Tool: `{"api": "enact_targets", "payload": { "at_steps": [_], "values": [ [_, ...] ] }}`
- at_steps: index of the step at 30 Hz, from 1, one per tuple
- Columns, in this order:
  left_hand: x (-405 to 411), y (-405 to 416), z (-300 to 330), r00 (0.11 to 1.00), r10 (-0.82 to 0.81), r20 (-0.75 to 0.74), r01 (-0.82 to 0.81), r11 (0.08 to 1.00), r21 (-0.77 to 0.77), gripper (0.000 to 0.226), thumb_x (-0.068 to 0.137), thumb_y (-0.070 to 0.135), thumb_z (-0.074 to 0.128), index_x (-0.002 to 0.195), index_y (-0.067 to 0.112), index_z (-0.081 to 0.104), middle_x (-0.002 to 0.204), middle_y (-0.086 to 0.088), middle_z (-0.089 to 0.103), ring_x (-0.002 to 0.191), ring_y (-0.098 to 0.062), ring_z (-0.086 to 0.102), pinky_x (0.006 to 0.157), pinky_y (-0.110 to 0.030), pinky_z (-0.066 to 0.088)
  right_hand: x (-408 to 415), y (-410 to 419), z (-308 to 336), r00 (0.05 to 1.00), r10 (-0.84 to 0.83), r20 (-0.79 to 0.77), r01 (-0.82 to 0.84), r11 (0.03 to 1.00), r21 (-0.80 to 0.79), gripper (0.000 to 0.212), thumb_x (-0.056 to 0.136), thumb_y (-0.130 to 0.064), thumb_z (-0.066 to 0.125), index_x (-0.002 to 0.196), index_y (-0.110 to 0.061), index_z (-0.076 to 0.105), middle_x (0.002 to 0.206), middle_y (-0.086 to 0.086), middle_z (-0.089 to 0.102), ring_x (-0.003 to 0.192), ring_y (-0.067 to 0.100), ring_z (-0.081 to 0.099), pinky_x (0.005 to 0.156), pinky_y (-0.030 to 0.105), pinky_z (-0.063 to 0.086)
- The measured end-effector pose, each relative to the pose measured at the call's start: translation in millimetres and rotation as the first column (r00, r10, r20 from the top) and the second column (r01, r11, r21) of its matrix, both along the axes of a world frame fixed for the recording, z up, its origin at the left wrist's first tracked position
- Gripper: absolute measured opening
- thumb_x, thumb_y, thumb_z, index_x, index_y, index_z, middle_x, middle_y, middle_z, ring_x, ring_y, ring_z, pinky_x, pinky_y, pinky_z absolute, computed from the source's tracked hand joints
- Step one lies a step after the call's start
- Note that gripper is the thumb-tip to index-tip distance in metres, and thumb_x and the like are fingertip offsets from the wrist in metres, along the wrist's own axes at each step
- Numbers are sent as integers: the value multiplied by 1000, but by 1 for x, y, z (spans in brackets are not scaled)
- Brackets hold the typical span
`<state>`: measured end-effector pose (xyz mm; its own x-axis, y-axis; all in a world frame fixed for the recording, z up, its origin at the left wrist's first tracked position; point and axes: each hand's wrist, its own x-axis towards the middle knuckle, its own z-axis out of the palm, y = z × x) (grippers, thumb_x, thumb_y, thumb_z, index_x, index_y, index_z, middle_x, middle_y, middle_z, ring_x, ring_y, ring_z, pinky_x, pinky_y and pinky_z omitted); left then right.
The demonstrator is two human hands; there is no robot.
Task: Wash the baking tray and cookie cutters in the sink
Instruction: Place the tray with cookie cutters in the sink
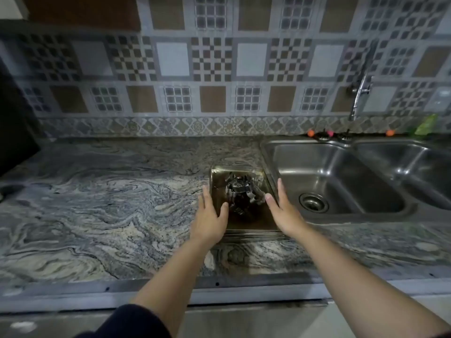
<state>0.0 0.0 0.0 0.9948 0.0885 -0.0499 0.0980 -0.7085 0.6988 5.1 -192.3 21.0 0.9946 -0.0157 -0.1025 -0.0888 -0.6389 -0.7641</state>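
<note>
Tray (253,222) with cutters (240,191) on counter (97,203), just beside sink (341,181); left hand (210,215) and right hand (283,211) flat, fingers extended, flanking its side edges.

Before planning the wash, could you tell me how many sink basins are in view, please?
2: the left basin, with a drain, beside the baking tray; the right basin past the divider, partly cut off.

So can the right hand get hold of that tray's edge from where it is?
Probably yes. The right hand is open beside the baking tray, along its sink-side edge, with nothing between them; the cookie cutters sit mid-tray.
</note>
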Motion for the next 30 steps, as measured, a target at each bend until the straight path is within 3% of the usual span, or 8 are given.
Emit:
{"api": "enact_targets", "payload": {
  "at_steps": [4,9,17,21,24,27,30],
  "values": [
    [2,1,-15,1000,-18,-19,17,1000,-17,85,92,63,36,148,32,-21,151,-7,36,131,-30,44,103,-46,42,5,-2,-12,995,-69,-73,72,996,49,63,99,-53,29,152,-37,0,160,-6,9,147,22,12,118,45,15],
    [7,1,-22,999,32,-31,-34,998,-56,89,86,69,40,147,39,-18,139,-5,52,124,-31,49,97,-48,46,6,2,-29,991,-103,-87,105,994,13,59,98,-50,38,151,-36,17,159,-3,18,146,23,16,117,43,18],
    [7,6,-25,998,59,-12,-60,954,-294,81,88,62,48,149,43,-1,150,4,39,137,-27,36,108,-50,35,12,12,-9,977,-191,-93,201,973,112,69,91,-43,58,150,-38,21,157,-3,24,143,26,25,113,44,30],
    [8,12,-23,999,24,-26,-32,911,-412,80,88,57,52,149,43,3,152,5,34,140,-25,30,111,-50,32,12,18,-9,967,-210,-143,229,964,136,76,86,-49,62,148,-44,18,159,-1,18,145,28,20,114,50,28],
    [8,15,-20,1000,19,-6,-20,893,-449,74,94,44,51,152,35,5,153,5,32,141,-19,30,113,-38,30,9,21,-10,968,-195,-156,221,960,174,71,86,-48,61,147,-44,24,159,-1,16,145,29,17,113,51,24],
    [7,18,-19,1000,3,12,4,849,-529,70,97,35,51,152,33,7,151,7,33,138,-12,32,103,-25,30,7,22,-10,967,-200,-161,236,937,256,67,85,-47,63,145,-41,33,159,0,19,145,27,19,113,49,24],
    [4,20,-21,999,-19,45,42,797,-603,72,95,32,54,152,35,9,151,12,32,134,-6,33,110,-30,32,3,20,-15,959,-219,-179,268,905,330,67,83,-47,66,144,-40,36,158,0,20,144,27,21,113,48,24]
  ]
}}
